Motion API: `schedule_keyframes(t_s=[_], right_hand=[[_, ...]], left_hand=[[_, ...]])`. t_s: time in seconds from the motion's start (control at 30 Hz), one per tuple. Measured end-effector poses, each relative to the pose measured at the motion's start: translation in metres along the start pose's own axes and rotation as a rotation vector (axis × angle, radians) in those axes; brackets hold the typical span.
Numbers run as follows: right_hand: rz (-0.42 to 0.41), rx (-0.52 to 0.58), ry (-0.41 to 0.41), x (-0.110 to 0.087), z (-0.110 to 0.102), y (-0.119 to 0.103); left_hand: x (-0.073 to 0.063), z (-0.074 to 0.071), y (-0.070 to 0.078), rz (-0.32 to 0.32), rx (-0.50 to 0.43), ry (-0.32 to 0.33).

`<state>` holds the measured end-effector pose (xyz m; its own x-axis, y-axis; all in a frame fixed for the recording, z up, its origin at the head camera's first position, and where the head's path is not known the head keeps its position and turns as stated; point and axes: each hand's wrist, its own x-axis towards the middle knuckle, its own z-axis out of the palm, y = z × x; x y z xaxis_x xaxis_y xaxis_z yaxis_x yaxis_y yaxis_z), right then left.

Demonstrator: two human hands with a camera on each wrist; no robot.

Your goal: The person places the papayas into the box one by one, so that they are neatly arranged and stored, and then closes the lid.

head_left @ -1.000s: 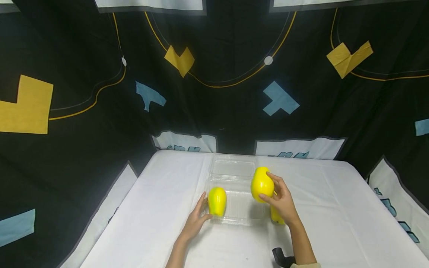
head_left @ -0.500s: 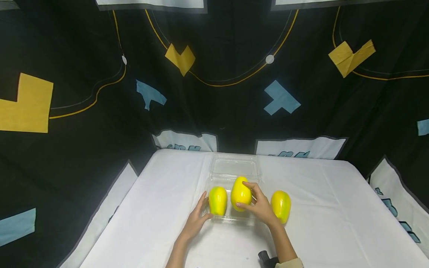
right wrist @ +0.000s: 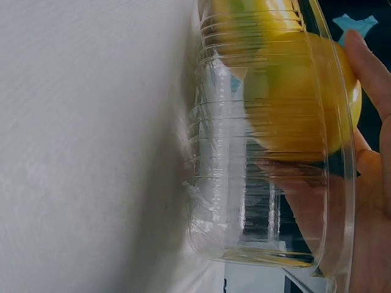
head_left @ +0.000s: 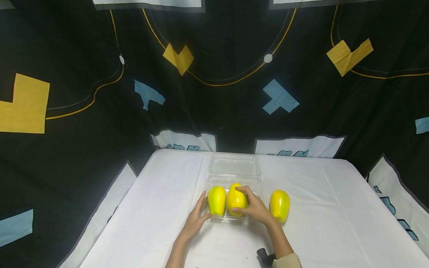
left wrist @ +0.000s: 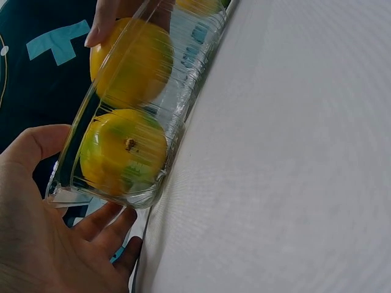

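A clear plastic clamshell container (head_left: 253,186) lies with its lid folded back. My left hand (head_left: 195,219) grips its near left corner, thumb at the rim and fingers along the outer side, as the left wrist view shows. Inside, at the left, rests a yellow mango (head_left: 217,201) with greenish patches; its stem end (left wrist: 130,144) faces the left wrist camera. Right beside it, my right hand (head_left: 255,207) holds a second yellow mango (head_left: 235,201) between thumb and fingers, low inside the container. In the right wrist view this mango (right wrist: 293,97) shows through the ribbed wall.
A third yellow mango (head_left: 279,205) lies on the white-covered table (head_left: 321,223), right of the container. The see-through lid (head_left: 234,165) extends toward the table's far edge. A dark curtain (head_left: 214,108) with taped shapes hangs behind. A black device (head_left: 264,257) sits by the right wrist.
My right hand has carried the second mango leftward from above the container's right side and lowered it beside the first, uncovering the third mango. My left hand has stayed at its corner.
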<state>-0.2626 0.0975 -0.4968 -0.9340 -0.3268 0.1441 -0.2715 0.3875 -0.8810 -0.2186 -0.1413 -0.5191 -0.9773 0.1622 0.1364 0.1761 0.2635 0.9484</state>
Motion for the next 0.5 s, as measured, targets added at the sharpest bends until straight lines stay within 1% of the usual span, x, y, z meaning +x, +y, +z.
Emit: schedule_keyframes(t_s=[0.07, 0.1, 0.17, 0.27, 0.33, 0.37, 0.4, 0.5], right_hand=[[0.005, -0.017, -0.014, 0.001, 0.0, 0.001], [0.006, -0.022, -0.022, 0.001, 0.001, 0.001], [0.008, -0.037, -0.037, 0.002, 0.001, 0.002], [0.01, -0.061, -0.056, 0.003, 0.003, 0.004], [0.014, -0.07, -0.067, 0.004, 0.004, 0.005], [0.015, -0.075, -0.07, 0.004, 0.004, 0.006], [0.016, -0.081, -0.073, 0.004, 0.004, 0.006], [0.019, -0.093, -0.089, 0.004, 0.004, 0.007]], left_hand=[[-0.001, 0.0, 0.005, 0.004, -0.008, 0.0], [-0.001, 0.0, 0.005, 0.003, -0.002, -0.002], [0.001, 0.0, -0.002, 0.001, 0.009, -0.002], [0.005, 0.001, -0.016, 0.001, 0.018, -0.004], [0.006, 0.002, -0.022, 0.004, 0.017, -0.004], [0.006, 0.002, -0.021, 0.003, 0.016, -0.006], [0.005, 0.001, -0.017, 0.003, 0.016, -0.009], [0.0, 0.0, 0.002, -0.002, 0.022, -0.019]])
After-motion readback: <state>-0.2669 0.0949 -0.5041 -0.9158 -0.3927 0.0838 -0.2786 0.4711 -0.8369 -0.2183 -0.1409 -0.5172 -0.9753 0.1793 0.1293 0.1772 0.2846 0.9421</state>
